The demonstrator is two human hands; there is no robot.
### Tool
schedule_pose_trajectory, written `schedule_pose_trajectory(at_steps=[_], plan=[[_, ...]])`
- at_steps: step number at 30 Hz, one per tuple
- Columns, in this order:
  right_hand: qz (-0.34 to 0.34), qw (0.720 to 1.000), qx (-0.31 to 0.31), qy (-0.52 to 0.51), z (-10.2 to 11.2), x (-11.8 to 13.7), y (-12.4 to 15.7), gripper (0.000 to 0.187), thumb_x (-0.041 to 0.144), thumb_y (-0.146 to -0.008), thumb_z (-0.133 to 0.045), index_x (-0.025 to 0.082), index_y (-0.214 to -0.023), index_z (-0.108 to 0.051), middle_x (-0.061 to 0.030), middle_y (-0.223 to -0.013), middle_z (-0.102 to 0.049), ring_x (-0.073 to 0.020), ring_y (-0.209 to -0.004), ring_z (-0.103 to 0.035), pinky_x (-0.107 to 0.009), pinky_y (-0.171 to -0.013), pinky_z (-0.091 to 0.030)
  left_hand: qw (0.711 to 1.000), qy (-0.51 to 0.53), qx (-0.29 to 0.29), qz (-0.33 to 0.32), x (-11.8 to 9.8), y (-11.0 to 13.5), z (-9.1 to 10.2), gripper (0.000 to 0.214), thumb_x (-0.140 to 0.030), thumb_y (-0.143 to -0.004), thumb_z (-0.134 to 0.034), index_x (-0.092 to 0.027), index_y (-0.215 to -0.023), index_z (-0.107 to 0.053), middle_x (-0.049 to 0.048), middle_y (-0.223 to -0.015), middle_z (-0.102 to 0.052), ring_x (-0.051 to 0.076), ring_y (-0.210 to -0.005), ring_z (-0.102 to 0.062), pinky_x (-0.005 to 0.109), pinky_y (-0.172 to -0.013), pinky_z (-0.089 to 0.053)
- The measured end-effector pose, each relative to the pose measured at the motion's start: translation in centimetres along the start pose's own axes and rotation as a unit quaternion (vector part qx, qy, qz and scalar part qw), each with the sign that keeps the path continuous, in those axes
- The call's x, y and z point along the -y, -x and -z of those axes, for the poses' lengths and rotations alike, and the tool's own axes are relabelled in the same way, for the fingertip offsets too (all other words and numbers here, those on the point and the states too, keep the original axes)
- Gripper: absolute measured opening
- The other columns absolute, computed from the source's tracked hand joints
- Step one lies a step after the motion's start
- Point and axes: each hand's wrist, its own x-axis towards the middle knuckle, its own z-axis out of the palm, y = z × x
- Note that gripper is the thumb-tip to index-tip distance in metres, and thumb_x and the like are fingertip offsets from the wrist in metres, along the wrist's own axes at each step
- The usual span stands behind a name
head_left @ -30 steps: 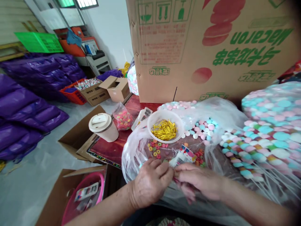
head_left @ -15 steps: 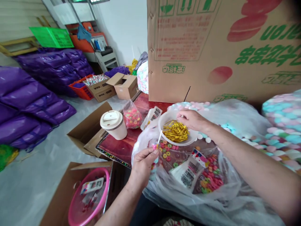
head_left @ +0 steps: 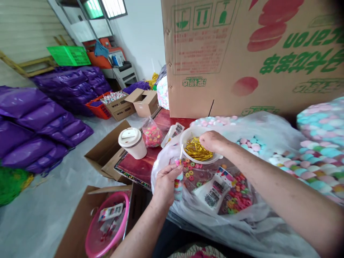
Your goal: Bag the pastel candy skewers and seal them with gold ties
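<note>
Faced a large Macaron-printed cardboard carton (head_left: 204, 93), print upside down, at the back of the dark red table (head_left: 133, 166). Worked in front of it over a clear plastic bag (head_left: 161, 159) spread across the near side, with a lidded white cup (head_left: 137, 148) standing off to the left. Parted 2 hands within the last 1 second, after having had them together low at the near edge. Sent the right hand (head_left: 212, 141) forward to the white plastic bowl (head_left: 188, 133), and since 0.5 seconds ago moved it in past the rim, down to the gold twist ties (head_left: 197, 150) heaped inside. Curled the right fingers there, tips hidden; could not tell an empty pinch from a tie already taken. Kept the left hand (head_left: 166, 182) just left of and nearer than the bowl, closed in a narrow pinch on the neck of a clear-wrapped candy skewer (head_left: 177, 190), white stick pointing up against the bowl's left rim in this view, coloured candy hanging below the fingers. Had printed packets (head_left: 213, 193) and small candy rings (head_left: 240, 197) lying on the right, apart from both hands. Seemed, by that shift, to have reached the stage of picking out a tie, with the skewer steadied meanwhile.
</note>
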Motion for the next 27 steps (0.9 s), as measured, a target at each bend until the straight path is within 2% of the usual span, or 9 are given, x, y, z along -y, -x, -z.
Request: schedule_pose_trajectory(at_steps=[6, 10, 13, 15, 18, 21, 23, 25, 27], plan=[[0.035, 0.994, -0.064, -0.078, 1.0, -0.8, 2.8, 0.019, 0.008, -0.076, -0.045, 0.018, -0.072, -0.061, 0.0008, -0.062, -0.059, -0.0129, -0.06, -0.054, -0.023, -0.055, -0.034, 1.0, -0.002, -0.004, 0.023, 0.3, 0.3, -0.7, 0.025, -0.026, -0.05, -0.08, -0.011, -0.066, -0.068, 0.0025, -0.058, -0.064, 0.012, -0.044, -0.057, 0.019, -0.036, -0.035], [0.06, 0.985, -0.062, -0.147, 0.8, -1.5, 5.1, 0.014, 0.016, -0.078, -0.046, 0.018, -0.069, -0.056, 0.0043, -0.054, -0.053, -0.0098, -0.05, -0.048, -0.021, -0.051, -0.033, 1.0, 0.006, 0.01, 0.013, 0.2, 0.5, -0.9, 0.022, -0.026, -0.053, -0.078, -0.012, -0.066, -0.068, 0.0018, -0.056, -0.063, 0.011, -0.044, -0.055, 0.017, -0.035, -0.032], [0.079, 0.978, -0.06, -0.186, 0.6, -1.5, 7.0, 0.013, 0.02, -0.079, -0.046, 0.019, -0.072, -0.056, 0.0054, -0.054, -0.052, -0.0092, -0.049, -0.047, -0.021, -0.051, -0.034, 0.997, 0.013, 0.067, 0.026, -0.7, 0.2, -2.2, 0.021, -0.025, -0.057, -0.077, -0.012, -0.071, -0.068, 0.0013, -0.054, -0.062, 0.01, -0.043, -0.053, 0.018, -0.038, -0.034], [0.116, 0.969, -0.061, -0.208, 0.6, -1.4, 8.3, 0.013, 0.02, -0.079, -0.045, 0.019, -0.071, -0.056, 0.0055, -0.056, -0.051, -0.0092, -0.052, -0.046, -0.021, -0.051, -0.034, 0.988, 0.023, 0.133, 0.07, -1.4, -0.2, -3.3, 0.022, -0.025, -0.059, -0.075, -0.011, -0.075, -0.068, 0.0018, -0.054, -0.061, 0.012, -0.043, -0.054, 0.019, -0.038, -0.035], [0.155, 0.955, -0.063, -0.247, 0.5, -1.3, 10.4, 0.014, 0.02, -0.078, -0.047, 0.019, -0.069, -0.057, 0.0037, -0.059, -0.053, -0.0109, -0.055, -0.047, -0.023, -0.053, -0.037, 0.975, 0.06, 0.19, 0.096, -1.9, -0.8, -4.8, 0.023, -0.023, -0.056, -0.075, -0.01, -0.074, -0.068, 0.003, -0.057, -0.063, 0.013, -0.046, -0.056, 0.021, -0.042, -0.04], [0.139, 0.925, -0.113, -0.336, -0.2, -0.8, 12.3, 0.016, 0.029, -0.081, -0.051, 0.02, -0.085, -0.064, -0.0041, -0.085, -0.066, -0.0171, -0.078, -0.059, -0.029, -0.068, -0.047, 0.98, 0.064, 0.181, 0.051, -1.2, -0.5, -5.5, 0.022, -0.021, -0.053, -0.077, -0.01, -0.07, -0.068, 0.0029, -0.058, -0.063, 0.012, -0.047, -0.056, 0.021, -0.043, -0.041], [0.113, 0.885, -0.124, -0.435, -1.3, 0.0, 13.1, 0.025, 0.036, -0.082, -0.053, 0.021, -0.098, -0.065, -0.0063, -0.099, -0.067, -0.0196, -0.091, -0.062, -0.031, -0.077, -0.049, 0.986, 0.051, 0.158, 0.032, -0.4, 0.0, -5.7, 0.022, -0.022, -0.052, -0.078, -0.01, -0.068, -0.069, 0.0017, -0.055, -0.062, 0.01, -0.044, -0.054, 0.019, -0.04, -0.038], [0.051, 0.848, -0.104, -0.518, -2.8, 0.8, 13.5, 0.03, 0.042, -0.083, -0.052, 0.022, -0.103, -0.065, -0.0032, -0.086, -0.068, -0.0175, -0.076, -0.063, -0.029, -0.068, -0.051, 0.991, 0.038, 0.13, 0.014, 0.3, 0.6, -5.8, 0.023, -0.024, -0.051, -0.08, -0.01, -0.066, -0.07, 0.0001, -0.052, -0.06, 0.007, -0.04, -0.049, 0.017, -0.036, -0.034], [-0.011, 0.828, -0.096, -0.552, -4.2, 1.2, 13.8, 0.034, 0.048, -0.082, -0.052, 0.022, -0.098, -0.067, 0.0011, -0.066, -0.063, -0.0138, -0.052, -0.055, -0.026, -0.05, -0.046, 0.993, 0.013, 0.116, 0.002, 0.7, 1.1, -6.0, 0.023, -0.025, -0.052, -0.081, -0.01, -0.066, -0.071, -0.0007, -0.051, -0.059, 0.005, -0.036, -0.044, 0.016, -0.034, -0.03]])
